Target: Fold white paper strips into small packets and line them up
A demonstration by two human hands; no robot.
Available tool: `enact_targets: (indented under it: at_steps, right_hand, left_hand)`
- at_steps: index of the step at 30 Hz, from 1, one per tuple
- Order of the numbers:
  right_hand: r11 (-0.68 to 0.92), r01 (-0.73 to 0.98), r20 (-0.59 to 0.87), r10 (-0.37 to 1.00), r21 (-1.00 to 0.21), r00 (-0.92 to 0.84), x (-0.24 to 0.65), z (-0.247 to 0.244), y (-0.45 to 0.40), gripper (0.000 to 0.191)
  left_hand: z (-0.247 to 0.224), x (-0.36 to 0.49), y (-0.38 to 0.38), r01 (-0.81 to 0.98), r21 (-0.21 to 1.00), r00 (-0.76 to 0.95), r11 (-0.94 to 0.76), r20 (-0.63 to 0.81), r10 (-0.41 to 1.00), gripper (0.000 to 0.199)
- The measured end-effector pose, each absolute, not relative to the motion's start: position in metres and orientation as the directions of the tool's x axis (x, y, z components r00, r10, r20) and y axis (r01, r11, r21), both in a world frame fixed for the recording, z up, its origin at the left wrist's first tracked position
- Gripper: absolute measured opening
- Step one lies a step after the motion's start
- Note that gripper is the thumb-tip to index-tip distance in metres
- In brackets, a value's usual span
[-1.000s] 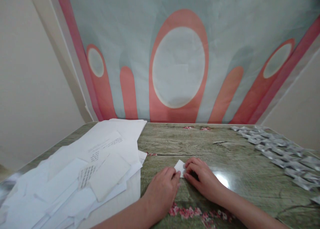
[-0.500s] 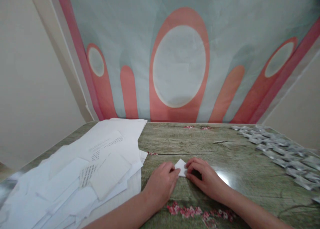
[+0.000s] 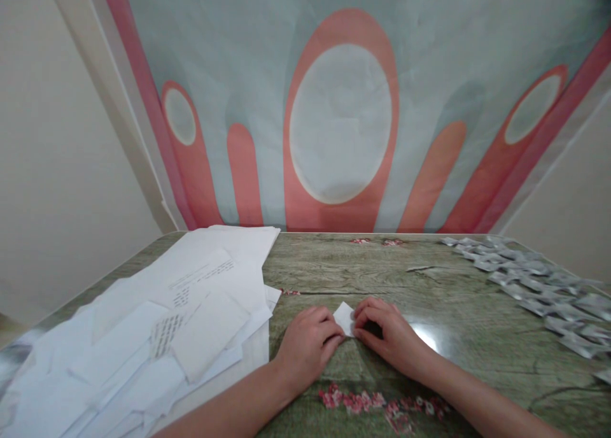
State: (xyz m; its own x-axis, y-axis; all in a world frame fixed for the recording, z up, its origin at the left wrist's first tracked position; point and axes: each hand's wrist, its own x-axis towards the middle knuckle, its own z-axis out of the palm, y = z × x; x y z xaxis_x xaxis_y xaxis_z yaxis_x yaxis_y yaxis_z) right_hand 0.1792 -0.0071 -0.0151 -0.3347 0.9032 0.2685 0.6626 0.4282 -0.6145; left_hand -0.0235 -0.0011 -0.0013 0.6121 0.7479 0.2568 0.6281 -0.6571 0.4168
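Note:
A small folded piece of white paper (image 3: 344, 319) lies on the wood-patterned table (image 3: 329, 266), its pointed corner facing away from me. My left hand (image 3: 309, 344) is closed on its left edge, thumb and fingertips pressed together there. On the opposite side, my right hand (image 3: 387, 336) pinches the right edge between thumb and curled fingers. Part of the paper's sides is hidden under the fingertips.
Loose white sheets, some printed, form a large pile (image 3: 210, 330) on the left. Several folded grey-white paper pieces (image 3: 539, 285) lie in rows along the right. A patterned backdrop (image 3: 341, 215) stands behind the table.
My left thumb and fingertips have shifted slightly lower along the paper's left edge. My right hand has hardly moved, and the view has tilted a little.

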Motion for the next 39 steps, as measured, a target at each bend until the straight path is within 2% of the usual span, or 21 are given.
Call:
enact_targets:
  at_steps: [13, 19, 25, 31, 34, 39]
  right_hand:
    - [0.375, 0.624, 0.19, 0.919, -0.686, -0.344, 0.18, -0.011, 0.001, 0.004]
    - [0.381, 0.652, 0.188, 0.918, -0.656, -0.349, 0.181, -0.01, -0.002, 0.004]
    - [0.471, 0.688, 0.205, 0.877, -0.552, -0.435, 0.185, 0.001, -0.01, 0.015]
    - [0.665, 0.667, 0.185, 0.741, -0.336, -0.645, 0.198, 0.005, -0.011, 0.049]
    - [0.706, 0.661, 0.163, 0.705, -0.255, -0.69, 0.2, 0.005, -0.011, 0.051]
    - [0.736, 0.648, 0.132, 0.674, -0.197, -0.726, 0.201, 0.009, -0.012, 0.06]
  left_hand:
    - [0.004, -0.017, 0.0, 0.662, 0.488, 0.535, -0.569, 0.225, 0.815, 0.016]
    - [0.003, -0.015, 0.002, 0.683, 0.495, 0.495, -0.537, 0.226, 0.839, 0.014]
    - [0.003, -0.016, 0.003, 0.689, 0.482, 0.495, -0.54, 0.231, 0.838, 0.013]
    - [0.003, -0.016, 0.003, 0.693, 0.484, 0.49, -0.534, 0.226, 0.842, 0.012]
    - [0.003, -0.016, 0.003, 0.693, 0.486, 0.49, -0.534, 0.227, 0.842, 0.011]
    - [0.002, -0.016, 0.004, 0.699, 0.482, 0.479, -0.528, 0.231, 0.847, 0.011]
